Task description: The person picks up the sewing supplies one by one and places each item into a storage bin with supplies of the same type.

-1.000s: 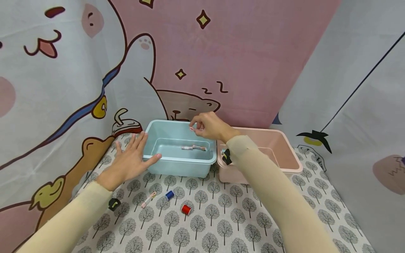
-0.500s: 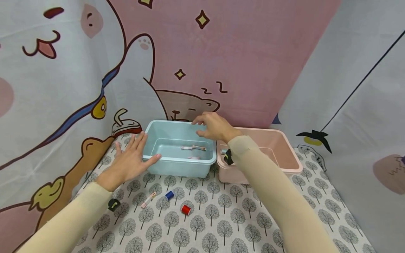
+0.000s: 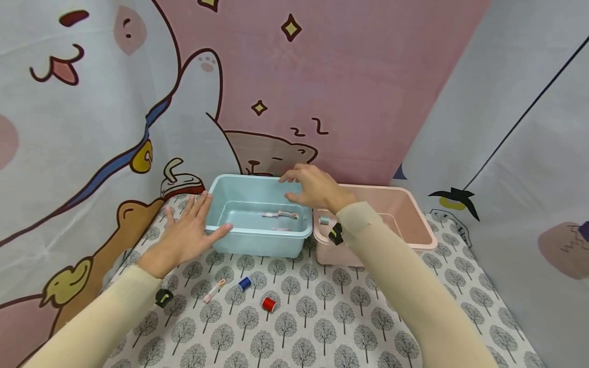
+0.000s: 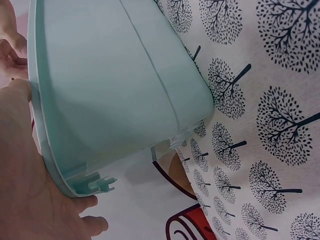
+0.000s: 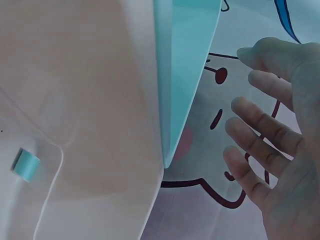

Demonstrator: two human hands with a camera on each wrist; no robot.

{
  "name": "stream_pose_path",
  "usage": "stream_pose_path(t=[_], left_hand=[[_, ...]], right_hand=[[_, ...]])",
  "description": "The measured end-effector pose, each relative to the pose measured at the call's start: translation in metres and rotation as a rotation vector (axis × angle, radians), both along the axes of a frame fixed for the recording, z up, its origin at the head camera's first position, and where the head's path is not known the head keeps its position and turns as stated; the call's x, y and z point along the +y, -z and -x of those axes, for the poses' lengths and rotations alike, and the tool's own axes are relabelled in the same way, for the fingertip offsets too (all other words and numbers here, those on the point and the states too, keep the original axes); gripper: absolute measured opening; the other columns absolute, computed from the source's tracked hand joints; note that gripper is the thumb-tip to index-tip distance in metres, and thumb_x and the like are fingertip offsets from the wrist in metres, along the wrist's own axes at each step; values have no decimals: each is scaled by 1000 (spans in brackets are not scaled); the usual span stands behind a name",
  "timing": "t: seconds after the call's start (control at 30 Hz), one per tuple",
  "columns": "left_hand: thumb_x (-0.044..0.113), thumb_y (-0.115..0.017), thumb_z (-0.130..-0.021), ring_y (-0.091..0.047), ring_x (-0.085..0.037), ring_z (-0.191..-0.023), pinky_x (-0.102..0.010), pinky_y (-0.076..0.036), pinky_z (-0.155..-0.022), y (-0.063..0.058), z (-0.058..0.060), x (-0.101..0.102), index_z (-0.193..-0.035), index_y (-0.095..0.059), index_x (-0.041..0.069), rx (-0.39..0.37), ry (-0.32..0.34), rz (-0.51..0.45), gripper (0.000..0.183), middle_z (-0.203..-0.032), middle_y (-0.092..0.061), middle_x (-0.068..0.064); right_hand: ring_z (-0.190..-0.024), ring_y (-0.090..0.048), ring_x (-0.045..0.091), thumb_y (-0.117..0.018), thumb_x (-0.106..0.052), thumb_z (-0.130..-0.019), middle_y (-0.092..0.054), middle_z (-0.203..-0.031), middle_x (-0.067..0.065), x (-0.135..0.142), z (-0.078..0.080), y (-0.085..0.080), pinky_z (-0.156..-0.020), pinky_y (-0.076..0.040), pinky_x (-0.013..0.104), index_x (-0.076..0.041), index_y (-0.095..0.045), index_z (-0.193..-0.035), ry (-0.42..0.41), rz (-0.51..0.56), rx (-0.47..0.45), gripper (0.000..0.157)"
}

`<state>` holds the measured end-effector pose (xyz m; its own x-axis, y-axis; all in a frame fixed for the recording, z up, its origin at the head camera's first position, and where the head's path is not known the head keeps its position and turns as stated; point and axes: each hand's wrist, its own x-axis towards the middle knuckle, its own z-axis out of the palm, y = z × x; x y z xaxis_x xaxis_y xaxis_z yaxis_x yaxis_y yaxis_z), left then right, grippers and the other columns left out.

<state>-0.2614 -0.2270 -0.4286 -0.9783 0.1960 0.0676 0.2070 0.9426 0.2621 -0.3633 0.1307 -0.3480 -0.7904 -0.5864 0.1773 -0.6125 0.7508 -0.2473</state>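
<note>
My left hand (image 3: 181, 237) rests at the left end of the light blue plastic bin (image 3: 257, 244), fingers straight and spread along its rim. Over the bin's right back part is my right hand (image 3: 315, 186), its fingers apart and holding nothing, as the right wrist view confirms. Inside the blue bin lie small thread skeins: a multicoloured one (image 3: 287, 214), a pale one (image 3: 270, 215) touching or close to it, and a pinkish one (image 3: 280, 229) partly hidden by the front wall. A pale teal thread spool (image 5: 26, 165) lies in the pink bin (image 3: 331, 251).
On the tree-print cloth (image 3: 322, 312) in front of the bins lie a pink skein (image 3: 213, 291), a blue thread spool (image 3: 245, 283) and a red thread spool (image 3: 269, 305). The bins stand side by side, close to the printed backdrop (image 3: 368, 92) behind them.
My right hand pinched a small pink skein over the blue bin, then let it go; a pinkish skein now lies inside near the front wall. My left hand has stayed at the rim.
</note>
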Motion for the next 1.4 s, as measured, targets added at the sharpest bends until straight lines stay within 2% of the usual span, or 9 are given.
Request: stream_pose_path(t=[0.13,0.3,0.57,0.93,1.27,1.4], left_hand=[[90,-36,-111,0,-54,-183,-94,18,-129,1,1,-1,-188,-2,10,-3,0,-2,116,-198,5,-11],[90,-36,-111,0,-54,-183,-95,18,-129,1,0,-2,-188,-2,10,-4,-1,-3,116,-198,5,-11],[89,-37,-112,-2,-55,-182,-95,18,-129,-1,0,-2,-188,-5,8,-1,1,-7,116,-198,4,-12],[89,-37,-112,-1,-55,-182,-95,18,-128,0,0,-1,-188,-4,8,-2,0,-11,116,-198,4,-12],[90,-37,-111,0,-54,-182,-95,18,-129,-1,0,0,-188,-4,9,-9,2,-4,116,-198,5,-11],[90,-36,-111,0,-54,-182,-95,19,-128,-2,0,1,-188,-4,8,-10,3,-1,117,-198,6,-11]], right_hand=[[-119,-73,25,-85,-38,-106,-75,-140,2,2,-7,-2,-95,-69,51,-30,-80,-149,-5,7,-12,45],[-125,-74,26,-84,-37,-106,-74,-147,2,3,-17,-2,-102,-68,55,-31,-79,-150,-21,16,-4,44],[-125,-74,29,-84,-34,-106,-75,-144,6,2,-33,-3,-109,-66,53,-29,-79,-151,-69,29,21,46],[-134,-72,32,-85,-29,-105,-76,-142,11,3,-55,3,-119,-62,52,-18,-81,-147,-172,95,46,43],[-119,-77,26,-91,-24,-99,-80,-128,9,5,-75,17,-107,-67,43,-11,-83,-140,-278,145,149,44],[-116,-77,24,-91,-28,-100,-79,-125,6,4,-85,23,-105,-68,39,-14,-83,-140,-289,137,174,44]])
